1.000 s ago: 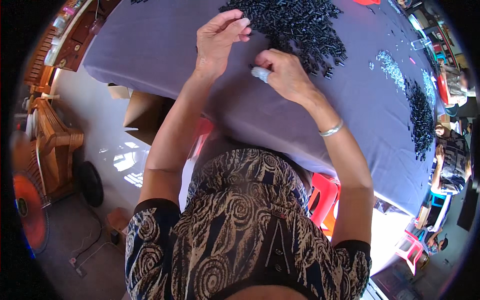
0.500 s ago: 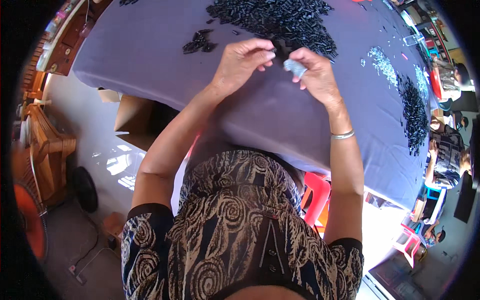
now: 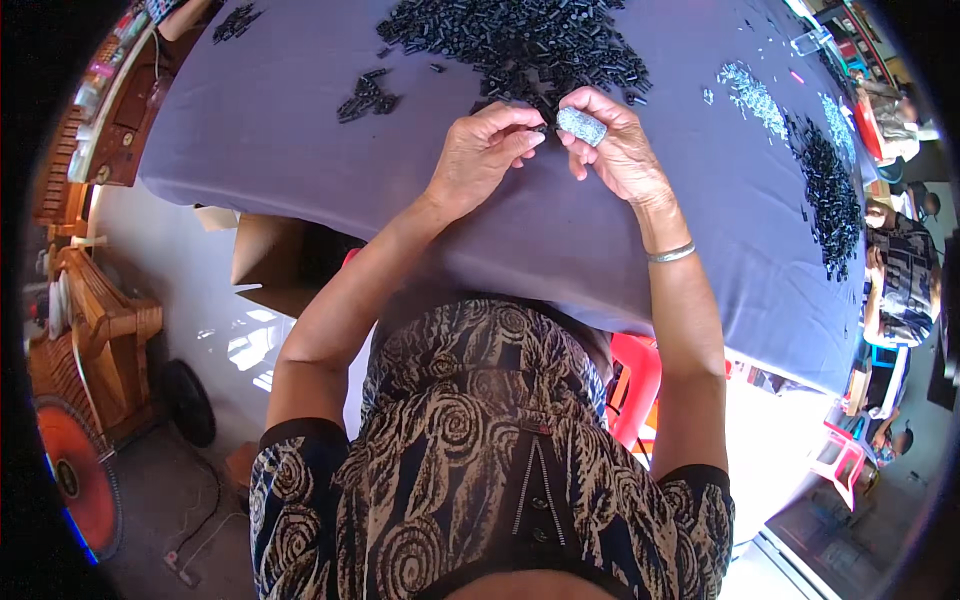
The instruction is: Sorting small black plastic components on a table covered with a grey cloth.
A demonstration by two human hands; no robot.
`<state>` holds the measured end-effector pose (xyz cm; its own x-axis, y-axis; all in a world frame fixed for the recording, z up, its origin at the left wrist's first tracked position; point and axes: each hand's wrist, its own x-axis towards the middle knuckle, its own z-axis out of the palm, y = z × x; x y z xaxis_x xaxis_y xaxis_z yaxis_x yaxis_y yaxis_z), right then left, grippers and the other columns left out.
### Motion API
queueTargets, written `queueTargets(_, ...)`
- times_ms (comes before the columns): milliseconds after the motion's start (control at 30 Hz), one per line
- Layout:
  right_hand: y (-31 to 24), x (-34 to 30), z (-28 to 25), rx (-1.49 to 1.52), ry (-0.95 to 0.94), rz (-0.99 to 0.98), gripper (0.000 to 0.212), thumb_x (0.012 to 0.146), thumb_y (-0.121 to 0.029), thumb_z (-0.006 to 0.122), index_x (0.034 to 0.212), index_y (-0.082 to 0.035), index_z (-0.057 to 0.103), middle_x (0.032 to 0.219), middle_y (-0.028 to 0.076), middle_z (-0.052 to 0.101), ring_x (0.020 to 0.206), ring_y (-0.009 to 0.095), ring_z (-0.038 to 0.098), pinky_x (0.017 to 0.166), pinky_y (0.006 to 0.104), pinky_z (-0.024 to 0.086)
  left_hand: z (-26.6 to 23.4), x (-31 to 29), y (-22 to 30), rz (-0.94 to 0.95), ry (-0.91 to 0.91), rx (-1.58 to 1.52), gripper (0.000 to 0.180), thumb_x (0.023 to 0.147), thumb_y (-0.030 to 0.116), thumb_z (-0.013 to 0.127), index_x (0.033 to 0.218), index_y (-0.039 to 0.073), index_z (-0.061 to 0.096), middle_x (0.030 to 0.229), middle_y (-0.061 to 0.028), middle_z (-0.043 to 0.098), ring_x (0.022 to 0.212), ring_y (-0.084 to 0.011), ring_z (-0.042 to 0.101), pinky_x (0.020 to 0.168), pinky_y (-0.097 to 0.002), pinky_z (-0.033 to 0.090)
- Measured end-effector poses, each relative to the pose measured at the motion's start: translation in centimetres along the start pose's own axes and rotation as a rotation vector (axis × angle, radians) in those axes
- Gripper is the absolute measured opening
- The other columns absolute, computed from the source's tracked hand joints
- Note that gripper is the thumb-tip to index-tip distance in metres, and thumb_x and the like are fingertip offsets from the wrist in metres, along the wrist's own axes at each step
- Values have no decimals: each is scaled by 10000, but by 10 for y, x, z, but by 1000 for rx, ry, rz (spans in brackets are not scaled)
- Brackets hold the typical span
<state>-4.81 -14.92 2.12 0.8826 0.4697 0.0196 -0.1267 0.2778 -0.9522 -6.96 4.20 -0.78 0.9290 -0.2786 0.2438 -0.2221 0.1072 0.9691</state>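
Note:
My left hand [image 3: 480,160] is closed, its thumb and forefinger pinching a small black piece [image 3: 541,129] above the table. Close beside it, my right hand [image 3: 622,150] has its fingers curled inward. An oblong, grey-white speckled thing [image 3: 581,126] lies at its thumb and fingers; whether it is a wrap on the thumb or something held, I cannot tell. The right fingertips almost meet the left ones, and what is between them is hidden. Just beyond both hands spreads a big heap of small black tube-like pieces [image 3: 520,40].
A smaller black cluster [image 3: 367,96] lies left on the purple-grey tablecloth [image 3: 270,130]. To the right are pale pieces [image 3: 752,100] and another black pile [image 3: 828,195]. A cardboard box [image 3: 265,250] stands below the table edge, with a fan [image 3: 75,480] farther left. Other people [image 3: 900,270] sit at right.
Both hands sit slightly lower in the picture. My right hand has turned, showing more of the speckled thing. The whole view has shifted a little, and someone's arm now shows at the top left.

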Motion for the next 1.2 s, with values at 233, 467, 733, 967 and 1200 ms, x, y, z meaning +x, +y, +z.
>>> queueTargets(233, 0, 0, 1, 71, -28, 55, 108, 875, -54, 539, 979, -29, 555, 701, -19, 510, 508, 7, 430, 441, 199, 447, 1, -2, -2, 10, 7, -29, 200, 863, 57, 597, 1061, 34, 617, 953, -27, 585, 795, -94, 562, 652, -231, 480)
queueTargets(467, 4, 3, 2, -2, -45, 52, 162, 873, -174, 592, 964, -48, 545, 705, -25, 517, 518, 18, 415, 443, 211, 438, 2, -3, 1, -9, -1, 53, 203, 861, 46, 592, 1062, 31, 613, 953, -13, 584, 792, -80, 560, 662, -219, 472)
queueTargets(733, 4, 2, 7, -109, 28, 38, 85, 840, -45, 583, 920, -27, 561, 717, -16, 526, 521, 26, 444, 425, 201, 438, 10, -6, -3, 24, 55, 51, 193, 851, 16, 594, 1042, 29, 620, 931, -13, 583, 766, -80, 565, 645, -213, 476)
queueTargets(967, 7, 3, 20, -268, 166, -59, 48, 838, 20, 555, 881, 3, 572, 741, 25, 562, 537, 51, 491, 386, 192, 437, 14, -7, -5, 115, 168, 133, 174, 825, -15, 601, 990, 27, 637, 816, -33, 578, 652, -87, 566, 577, -211, 485)
queueTargets(1200, 5, 6, 26, -317, 191, -15, 51, 863, -16, 531, 861, -2, 580, 707, 25, 543, 520, 50, 488, 371, 183, 427, 16, -3, -2, 31, 183, 86, 179, 853, -8, 576, 1011, 39, 644, 864, -34, 596, 698, -81, 573, 616, -208, 501)
